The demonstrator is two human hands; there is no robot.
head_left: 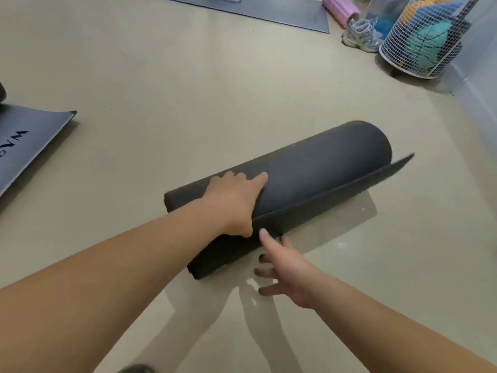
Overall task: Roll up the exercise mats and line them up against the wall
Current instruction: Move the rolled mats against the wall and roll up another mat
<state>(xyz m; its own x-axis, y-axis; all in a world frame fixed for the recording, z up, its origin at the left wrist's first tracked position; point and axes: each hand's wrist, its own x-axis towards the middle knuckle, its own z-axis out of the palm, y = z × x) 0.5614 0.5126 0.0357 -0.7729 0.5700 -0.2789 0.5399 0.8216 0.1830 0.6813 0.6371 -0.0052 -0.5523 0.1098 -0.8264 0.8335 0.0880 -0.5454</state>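
The black exercise mat lies on the beige floor, wound almost fully into a thick roll. Only its last loose flap is still free, standing up along the near side of the roll.

The left hand lies on top of the roll near its left end. Its fingers are laid flat and nearly straight over the curve, pressing rather than clutching. The thumb points down to the flap's edge.

The right hand sits just below that thumb, on the near side of the flap. Its fingers are spread and relaxed and grasp nothing. The index finger points up, with its tip at the flap's upper edge. The other fingertips reach toward the flap's outer face, but shadow hides whether they touch it.

Far beyond the left fingertips a flat grey mat is spread out. Well off to the left of them lies a second grey mat with dark lettering. Ahead and to the right of the fingers, well apart from the roll, are a pink foam roller and a pair of pale sneakers. Beside the sneakers, a white wire basket holding a teal ball stands next to the wall.
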